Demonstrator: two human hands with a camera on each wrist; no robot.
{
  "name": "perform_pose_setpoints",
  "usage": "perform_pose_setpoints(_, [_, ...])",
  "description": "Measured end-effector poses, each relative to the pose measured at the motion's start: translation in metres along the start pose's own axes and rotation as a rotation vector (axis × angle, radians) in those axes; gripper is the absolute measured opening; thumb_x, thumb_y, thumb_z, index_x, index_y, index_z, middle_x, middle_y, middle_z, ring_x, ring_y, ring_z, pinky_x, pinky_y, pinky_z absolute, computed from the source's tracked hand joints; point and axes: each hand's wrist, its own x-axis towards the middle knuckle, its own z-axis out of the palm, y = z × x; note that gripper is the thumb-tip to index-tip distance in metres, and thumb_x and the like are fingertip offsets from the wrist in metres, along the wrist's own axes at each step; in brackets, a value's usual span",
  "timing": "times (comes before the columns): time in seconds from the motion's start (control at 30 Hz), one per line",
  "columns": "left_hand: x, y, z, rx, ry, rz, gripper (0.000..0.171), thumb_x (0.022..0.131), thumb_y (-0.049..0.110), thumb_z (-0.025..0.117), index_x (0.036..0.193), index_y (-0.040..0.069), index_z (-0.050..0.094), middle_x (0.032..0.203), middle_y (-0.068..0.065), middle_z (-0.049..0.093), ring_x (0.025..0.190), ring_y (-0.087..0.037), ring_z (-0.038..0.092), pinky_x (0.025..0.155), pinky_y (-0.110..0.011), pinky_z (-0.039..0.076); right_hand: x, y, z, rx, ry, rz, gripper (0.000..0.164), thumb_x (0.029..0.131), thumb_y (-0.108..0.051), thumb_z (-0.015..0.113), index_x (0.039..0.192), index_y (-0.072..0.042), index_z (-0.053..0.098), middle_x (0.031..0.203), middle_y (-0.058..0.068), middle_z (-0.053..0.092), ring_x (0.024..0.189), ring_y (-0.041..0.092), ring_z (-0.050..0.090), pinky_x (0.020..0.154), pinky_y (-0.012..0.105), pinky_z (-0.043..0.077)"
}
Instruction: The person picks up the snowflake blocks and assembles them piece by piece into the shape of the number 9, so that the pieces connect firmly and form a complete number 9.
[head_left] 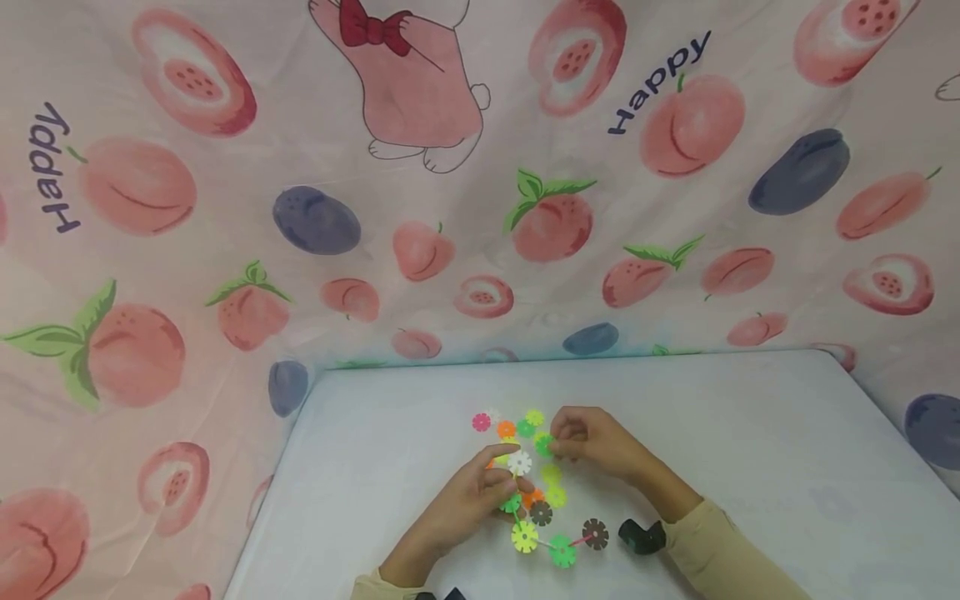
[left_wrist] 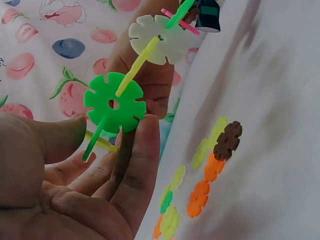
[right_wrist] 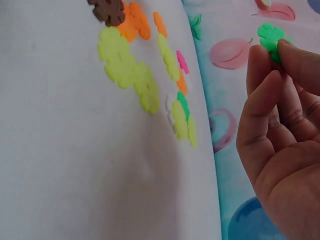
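Note:
My left hand (head_left: 474, 498) pinches a chain of notched, flower-shaped plastic discs between thumb and fingers. In the left wrist view a green disc (left_wrist: 131, 102) of that chain sits at the fingertips, slotted to a yellow disc seen edge-on, with a white disc (left_wrist: 172, 42) beyond. The chain reaches toward the table's near side through a yellow disc (head_left: 524, 537) and a green disc (head_left: 562, 551) to a dark brown disc (head_left: 596, 534). My right hand (head_left: 596, 437) pinches a single green disc (right_wrist: 270, 36) between thumb and index finger, above the table and apart from the chain.
Loose discs lie on the white table (head_left: 750, 467) around the hands, among them a pink disc (head_left: 481, 422), an orange disc (head_left: 506, 429) and several yellow ones. A patterned cloth (head_left: 465, 217) with peaches hangs behind the table. Black straps with devices sit at both wrists.

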Motion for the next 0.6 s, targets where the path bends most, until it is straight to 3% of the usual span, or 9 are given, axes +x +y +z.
perform_pose_setpoints(0.13, [-0.001,0.002,0.0,0.032,0.025,0.003,0.05,0.106,0.023,0.055,0.152,0.014,0.038,0.125,-0.032,0.066,0.104,-0.027,0.07,0.089,-0.038,0.061,-0.002,-0.007,0.002,-0.008,-0.015,-0.069,0.016,0.091,-0.018,0.077,0.094,-0.01,0.064,0.083,0.006,0.068,0.081,0.036,0.068,0.068,0.04,0.059])
perform_pose_setpoints(0.37, [-0.001,0.005,0.0,0.047,0.027,0.003,0.049,0.106,0.025,0.055,0.152,0.016,0.039,0.124,-0.03,0.067,0.103,-0.024,0.07,0.086,-0.029,0.06,-0.005,-0.013,0.004,-0.092,-0.021,-0.156,0.012,0.091,-0.019,0.077,0.091,-0.02,0.065,0.083,-0.002,0.066,0.076,0.015,0.061,0.066,0.028,0.053])
perform_pose_setpoints(0.6, [-0.002,0.005,-0.001,0.058,0.004,0.022,0.049,0.107,0.024,0.054,0.153,0.017,0.039,0.125,-0.03,0.067,0.092,-0.011,0.069,0.086,-0.025,0.058,-0.006,-0.017,0.006,-0.128,-0.02,-0.198,0.013,0.09,-0.018,0.078,0.09,-0.023,0.066,0.082,-0.005,0.069,0.075,0.013,0.065,0.067,0.029,0.058])
